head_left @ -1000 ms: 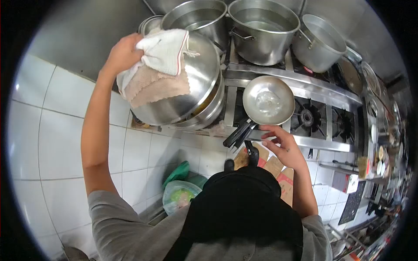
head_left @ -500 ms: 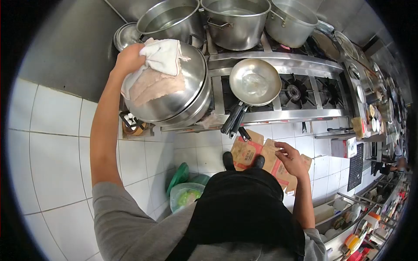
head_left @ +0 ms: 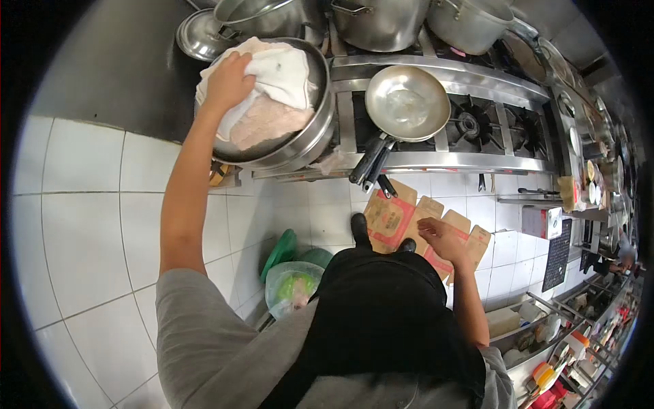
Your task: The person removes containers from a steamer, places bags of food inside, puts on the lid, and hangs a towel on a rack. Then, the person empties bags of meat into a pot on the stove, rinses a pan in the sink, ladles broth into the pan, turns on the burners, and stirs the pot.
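My left hand (head_left: 230,83) is closed on a white cloth (head_left: 281,71), at the upper left. The cloth and a beige cloth (head_left: 267,123) beneath it lie over the top of a large round steel pot (head_left: 300,151). They hide much of that top, and I cannot tell how the lid sits. My right hand (head_left: 441,240) hangs in the air above the flattened cardboard on the floor. Its fingers are loosely bent and it holds nothing.
Two frying pans (head_left: 407,102) are stacked on the stove (head_left: 477,160), handles pointing toward me. Several large steel pots (head_left: 378,27) stand behind. Flattened cardboard (head_left: 392,218) lies under my feet. A lined bin (head_left: 293,283) is at my left. Shelves (head_left: 545,320) stand at the right.
My left hand has moved right and slightly down with the cloth, further over the pot. The shiny domed lid no longer shows as before. My right hand has shifted slightly left, its fingers lower.
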Demonstrator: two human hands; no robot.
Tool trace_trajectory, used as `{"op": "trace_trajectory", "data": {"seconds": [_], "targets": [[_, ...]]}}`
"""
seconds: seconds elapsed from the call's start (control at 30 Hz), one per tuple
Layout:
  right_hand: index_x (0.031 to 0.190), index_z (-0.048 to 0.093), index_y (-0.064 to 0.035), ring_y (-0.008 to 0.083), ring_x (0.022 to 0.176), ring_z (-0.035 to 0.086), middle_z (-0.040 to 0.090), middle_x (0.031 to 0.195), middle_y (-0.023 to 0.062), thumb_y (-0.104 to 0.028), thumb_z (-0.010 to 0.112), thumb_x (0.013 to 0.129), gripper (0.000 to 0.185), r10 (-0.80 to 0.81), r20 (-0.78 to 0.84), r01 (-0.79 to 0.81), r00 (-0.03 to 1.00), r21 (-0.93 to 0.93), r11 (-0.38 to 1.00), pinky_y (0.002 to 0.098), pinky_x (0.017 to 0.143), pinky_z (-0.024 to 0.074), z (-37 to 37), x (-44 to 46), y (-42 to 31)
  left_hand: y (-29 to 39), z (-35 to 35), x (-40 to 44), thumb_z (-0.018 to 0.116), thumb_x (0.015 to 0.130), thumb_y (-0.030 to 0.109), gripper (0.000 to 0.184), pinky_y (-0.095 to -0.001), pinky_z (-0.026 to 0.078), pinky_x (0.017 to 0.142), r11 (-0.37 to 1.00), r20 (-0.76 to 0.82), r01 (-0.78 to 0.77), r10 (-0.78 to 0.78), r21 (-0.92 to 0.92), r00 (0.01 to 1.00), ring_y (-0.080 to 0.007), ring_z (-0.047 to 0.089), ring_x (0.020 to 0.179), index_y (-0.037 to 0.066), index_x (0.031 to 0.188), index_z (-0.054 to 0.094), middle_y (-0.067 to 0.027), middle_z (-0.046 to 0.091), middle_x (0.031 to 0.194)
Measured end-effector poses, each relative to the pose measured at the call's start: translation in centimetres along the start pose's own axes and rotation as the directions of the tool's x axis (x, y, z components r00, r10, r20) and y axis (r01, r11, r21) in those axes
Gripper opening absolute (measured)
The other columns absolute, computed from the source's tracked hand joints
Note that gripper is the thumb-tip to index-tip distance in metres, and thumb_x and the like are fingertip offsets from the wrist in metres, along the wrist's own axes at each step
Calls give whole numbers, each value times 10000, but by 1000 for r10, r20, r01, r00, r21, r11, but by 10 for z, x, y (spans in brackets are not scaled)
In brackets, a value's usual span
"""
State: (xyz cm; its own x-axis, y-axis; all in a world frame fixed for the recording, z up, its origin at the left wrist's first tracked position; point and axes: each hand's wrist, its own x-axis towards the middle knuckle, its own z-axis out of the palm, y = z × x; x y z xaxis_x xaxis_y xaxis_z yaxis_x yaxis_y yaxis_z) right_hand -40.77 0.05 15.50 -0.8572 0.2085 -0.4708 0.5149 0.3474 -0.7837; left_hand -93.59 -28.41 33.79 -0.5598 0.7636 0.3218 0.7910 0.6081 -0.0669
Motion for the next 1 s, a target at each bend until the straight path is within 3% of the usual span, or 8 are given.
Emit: {"op": "trace_trajectory", "data": {"seconds": [0.07,0.17,0.27,0.3,0.37,0.47,0.53,1.0], "targets": [[1193,648,-3,216,993,683,716,1139,124,-139,647,961,269,-53,31,52,998,22,998,349,867,541,-2,6,3,8,-6,8,620,793,133,378,-467,509,891,1000,20,24,-23,-17,1000,-369,610,1051,36,1158,619,-170,611,1065],[1189,659,6,298,1011,701,707,1162,181,-197,656,945,317,-43,27,44,999,-11,999,399,880,546,-2,6,1,10,-20,13,624,788,138,396,-468,509,902,999,126,-21,16,39,992,-360,609,1065,52,1174,622,-163,612,1088],[1208,652,8,306,1022,701,701,1181,188,-206,666,940,343,33,0,-33,999,-72,997,397,882,545,-11,-4,4,-7,-31,14,611,816,148,440,-469,504,959,991,16,31,-34,132,999,-357,611,1151,72,1249,614,-154,628,1238],[1219,647,7,304,1027,700,699,1188,189,-210,669,938,356,49,-2,-49,999,-85,995,396,883,545,-11,-9,8,-15,-46,18,607,834,168,457,-461,496,978,989,78,95,-104,109,992,-363,615,1156,75,1281,606,-151,632,1267],[1241,637,5,302,1039,700,695,1201,190,-219,675,934,382,66,-2,-66,998,-112,991,394,886,544,-12,-13,16,-30,-71,25,576,830,172,447,-450,484,966,997,-15,39,-38,71,999,-376,617,1131,54,1260,620,-175,650,1221],[1266,624,-7,321,1047,696,691,1208,190,-221,673,927,404,117,-9,-117,993,-164,979,400,894,544,-13,-15,23,-36,-90,38,556,816,140,454,-434,461,997,997,79,66,-62,-49,995,-388,607,1145,9,1246,620,-208,642,1220],[1266,625,-11,331,1037,696,693,1198,192,-220,673,926,402,115,-27,-118,993,-185,976,406,892,544,-11,-15,35,-39,-89,43,564,807,121,467,-407,441,1036,989,185,77,-52,-127,981,-392,595,1176,-29,1247,611,-223,635,1252],[1254,628,-7,343,1040,697,701,1168,200,-242,692,914,419,203,-108,-221,973,-189,957,418,899,543,-3,-29,64,-66,-41,53,558,785,138,512,-414,464,1003,976,209,129,-91,-176,974,-391,613,1144,-40,1262,614,-242,647,1220]]}}
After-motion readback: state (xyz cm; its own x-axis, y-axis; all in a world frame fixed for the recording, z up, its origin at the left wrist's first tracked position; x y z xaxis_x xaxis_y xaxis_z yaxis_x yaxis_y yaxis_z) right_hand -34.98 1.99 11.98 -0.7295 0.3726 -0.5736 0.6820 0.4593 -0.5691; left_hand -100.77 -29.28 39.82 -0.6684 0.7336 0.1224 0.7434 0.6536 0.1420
